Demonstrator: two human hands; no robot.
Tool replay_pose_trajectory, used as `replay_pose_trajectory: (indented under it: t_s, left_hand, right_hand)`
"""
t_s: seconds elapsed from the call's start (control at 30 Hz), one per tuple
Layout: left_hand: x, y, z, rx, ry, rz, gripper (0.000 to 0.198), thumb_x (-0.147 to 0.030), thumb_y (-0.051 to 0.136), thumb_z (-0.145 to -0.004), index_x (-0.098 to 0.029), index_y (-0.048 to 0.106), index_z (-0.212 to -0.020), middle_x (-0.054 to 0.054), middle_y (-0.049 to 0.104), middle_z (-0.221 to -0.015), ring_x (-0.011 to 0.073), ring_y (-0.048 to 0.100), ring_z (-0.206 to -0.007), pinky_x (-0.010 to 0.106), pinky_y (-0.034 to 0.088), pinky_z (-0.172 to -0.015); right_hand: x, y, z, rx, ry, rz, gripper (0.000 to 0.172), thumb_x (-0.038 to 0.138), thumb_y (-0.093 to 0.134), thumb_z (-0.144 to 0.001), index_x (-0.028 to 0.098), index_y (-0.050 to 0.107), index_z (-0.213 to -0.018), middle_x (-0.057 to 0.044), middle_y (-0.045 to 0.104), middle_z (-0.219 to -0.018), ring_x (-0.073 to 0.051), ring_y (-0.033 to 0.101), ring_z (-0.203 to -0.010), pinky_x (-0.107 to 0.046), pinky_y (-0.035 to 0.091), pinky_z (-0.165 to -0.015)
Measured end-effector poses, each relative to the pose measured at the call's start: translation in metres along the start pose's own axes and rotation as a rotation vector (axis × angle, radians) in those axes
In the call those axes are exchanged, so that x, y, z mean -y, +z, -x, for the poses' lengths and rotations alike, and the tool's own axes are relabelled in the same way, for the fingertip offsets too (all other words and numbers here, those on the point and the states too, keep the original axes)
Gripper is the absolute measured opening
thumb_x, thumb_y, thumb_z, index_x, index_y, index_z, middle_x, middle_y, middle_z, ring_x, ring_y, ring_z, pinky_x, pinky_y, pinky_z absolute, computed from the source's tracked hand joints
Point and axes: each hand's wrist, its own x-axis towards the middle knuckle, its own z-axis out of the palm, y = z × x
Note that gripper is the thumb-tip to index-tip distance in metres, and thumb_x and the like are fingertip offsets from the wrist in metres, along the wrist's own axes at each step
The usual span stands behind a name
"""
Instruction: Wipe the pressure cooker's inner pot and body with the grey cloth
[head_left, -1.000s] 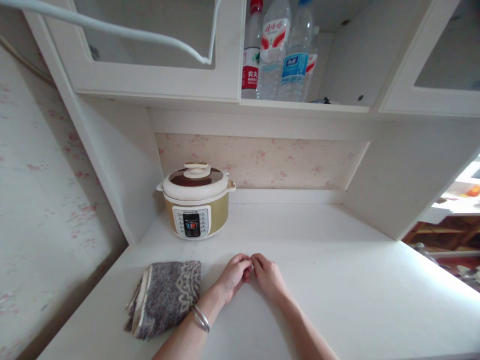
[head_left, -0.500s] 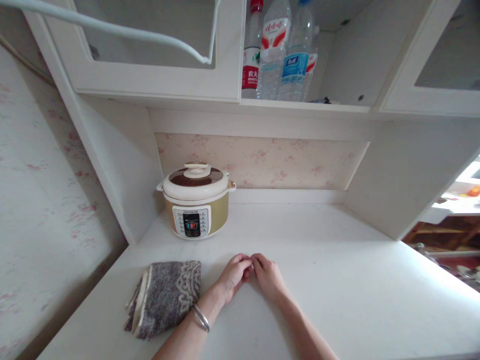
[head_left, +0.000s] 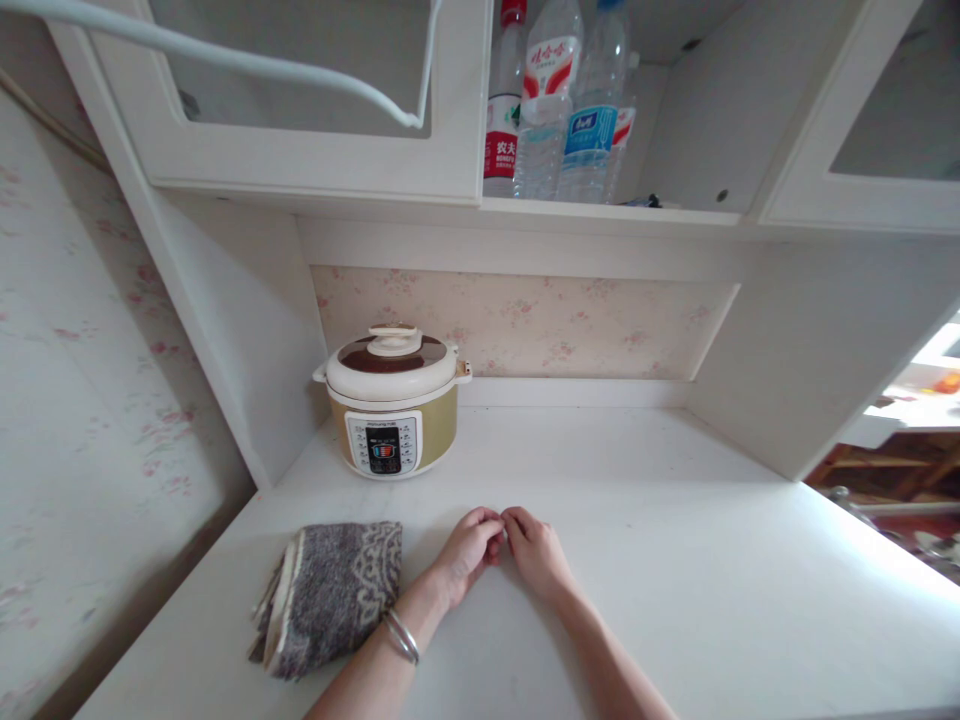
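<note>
My left hand [head_left: 466, 552] and my right hand [head_left: 534, 548] rest on the white counter [head_left: 675, 560], fingertips touching each other in the middle. Both have their fingers curled inward, with nothing visible in them. A silver bangle [head_left: 401, 636] circles my left wrist. A folded grey patterned towel [head_left: 330, 595] lies on the counter just left of my left hand. Behind the hands, at the back left, stands an electric cooker [head_left: 393, 400] with a cream lid and an olive body.
Several water bottles [head_left: 559, 100] stand on the open shelf above. A glass-fronted cabinet door [head_left: 300, 110] hangs at upper left, another at upper right. Floral wallpaper covers the left wall and backsplash. A white side panel [head_left: 810, 370] bounds the counter on the right.
</note>
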Motion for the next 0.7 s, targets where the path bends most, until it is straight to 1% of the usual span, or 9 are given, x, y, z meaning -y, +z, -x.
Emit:
replay_pose_trajectory:
  t_s: [0.13,0.33,0.57,0.63,0.7]
  left_hand:
    - [-0.0003,0.0001,0.0004,0.0,-0.005,-0.008,0.019,-0.027,0.066,-0.067,-0.016,0.056,-0.079,-0.004,0.05,-0.063,0.0073,0.044,-0.055,0.021,0.029,-0.051]
    - [0.0017,-0.0008,-0.0012,0.018,0.011,0.003,0.015,-0.023,0.06,-0.068,-0.016,0.056,-0.081,-0.005,0.049,-0.062,0.0075,0.043,-0.054,0.022,0.029,-0.05]
    - [0.0032,-0.002,-0.0018,0.02,0.026,0.0,0.014,-0.021,0.058,-0.068,-0.015,0.056,-0.08,-0.004,0.049,-0.061,0.0074,0.043,-0.055,0.022,0.029,-0.049]
    - [0.003,-0.0023,-0.0017,0.026,0.03,0.002,0.013,-0.021,0.058,-0.068,-0.015,0.056,-0.08,-0.004,0.049,-0.062,0.0073,0.044,-0.055,0.022,0.03,-0.049]
    - [0.0029,-0.0026,-0.0016,0.037,0.035,0.006,0.013,-0.022,0.058,-0.069,-0.015,0.056,-0.08,-0.004,0.05,-0.063,0.0071,0.044,-0.055,0.022,0.03,-0.049]
  right_hand:
    - [-0.0017,0.0007,-0.0006,0.003,-0.002,0.0,0.033,0.04,0.036,-0.092,0.023,0.064,-0.085,-0.002,0.068,-0.076,-0.016,0.058,-0.068,-0.023,0.037,-0.062]
    - [-0.0014,0.0007,-0.0002,-0.002,0.001,-0.005,0.032,0.039,0.037,-0.092,0.024,0.064,-0.085,-0.002,0.068,-0.077,-0.016,0.059,-0.07,-0.023,0.037,-0.064]
    - [-0.0009,0.0014,-0.0002,0.005,0.0,-0.015,0.033,0.039,0.036,-0.091,0.023,0.064,-0.085,-0.002,0.067,-0.077,-0.016,0.058,-0.07,-0.024,0.037,-0.064]
    - [-0.001,0.0024,-0.001,0.004,0.018,-0.044,0.032,0.039,0.038,-0.09,0.023,0.065,-0.084,-0.001,0.066,-0.074,-0.016,0.057,-0.068,-0.024,0.036,-0.064]
    - [-0.0009,0.0023,-0.0037,0.01,0.056,-0.123,0.031,0.04,0.041,-0.088,0.022,0.066,-0.082,0.0,0.062,-0.068,-0.015,0.054,-0.065,-0.024,0.036,-0.062]
